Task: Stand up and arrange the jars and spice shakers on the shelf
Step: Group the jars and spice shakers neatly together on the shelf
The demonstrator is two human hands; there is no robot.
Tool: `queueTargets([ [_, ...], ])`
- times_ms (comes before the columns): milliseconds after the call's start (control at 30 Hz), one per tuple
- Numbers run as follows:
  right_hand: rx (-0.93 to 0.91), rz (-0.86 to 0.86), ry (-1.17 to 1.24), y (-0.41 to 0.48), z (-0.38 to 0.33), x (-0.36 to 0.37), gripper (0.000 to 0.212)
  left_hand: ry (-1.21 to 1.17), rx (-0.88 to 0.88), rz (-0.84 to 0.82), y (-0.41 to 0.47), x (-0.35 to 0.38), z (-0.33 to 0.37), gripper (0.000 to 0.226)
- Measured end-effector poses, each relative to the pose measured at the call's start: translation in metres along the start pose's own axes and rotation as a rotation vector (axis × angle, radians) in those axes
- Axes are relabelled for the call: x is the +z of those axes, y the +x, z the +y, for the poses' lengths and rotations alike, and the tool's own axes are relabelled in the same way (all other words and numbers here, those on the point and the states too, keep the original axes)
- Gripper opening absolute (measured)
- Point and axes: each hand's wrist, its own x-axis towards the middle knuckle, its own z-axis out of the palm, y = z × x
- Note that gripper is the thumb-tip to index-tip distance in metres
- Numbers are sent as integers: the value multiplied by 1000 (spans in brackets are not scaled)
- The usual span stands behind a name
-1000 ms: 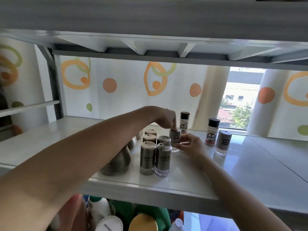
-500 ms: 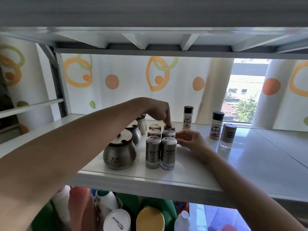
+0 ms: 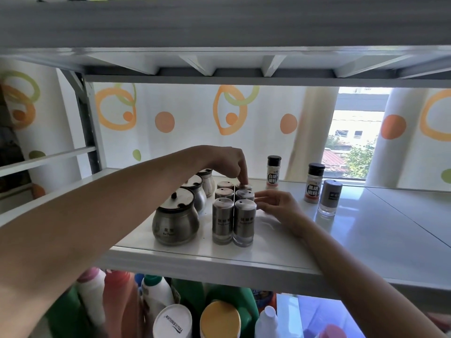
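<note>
Three round steel jars stand in a column on the white shelf [image 3: 280, 254]; the front jar [image 3: 174, 220] is nearest me. To their right, six steel shakers stand upright in two columns, with the front pair [image 3: 233, 222] closest. My left hand [image 3: 228, 162] reaches over the jars, and its fingertips pinch the top of the back right shaker [image 3: 244, 187]. My right hand [image 3: 277, 206] lies on the shelf to the right of the group. Its relaxed fingers touch the side of the middle right shaker [image 3: 244, 195].
Two black-capped pepper bottles [image 3: 273, 173] [image 3: 314, 184] and a grey-capped shaker [image 3: 330, 197] stand apart at the back right. An upper shelf [image 3: 219, 32] hangs close overhead. Detergent bottles [image 3: 156, 298] crowd the level below. A window [image 3: 351, 142] is behind.
The shaker held between both hands a second ago now stands at the back right of the group. My right hand has let go and rests beside the shakers.
</note>
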Motion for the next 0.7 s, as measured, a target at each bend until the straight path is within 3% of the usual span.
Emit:
queueTargets([
  [100,-80,217,-206,2,9,-8,25,-62,-5,66,5,2,0,49],
  [200,-245,679,-424,-2,13,-26,33,-123,26,115,11,5,8,47],
  [267,-221,971,-417,-9,14,-47,47,-132,53,121,18,7,17,51],
  [333,-148,1109,-383,-15,23,-72,60,-122,96,117,26,11,29,55],
  [400,-53,1071,-376,-20,35,-96,72,-120,125,96,36,18,43,56],
  [533,214,755,-243,-25,46,-114,98,-104,145,38,61,35,68,61],
  [700,183,607,-189,-26,45,-112,88,-59,182,-28,81,50,94,78],
])
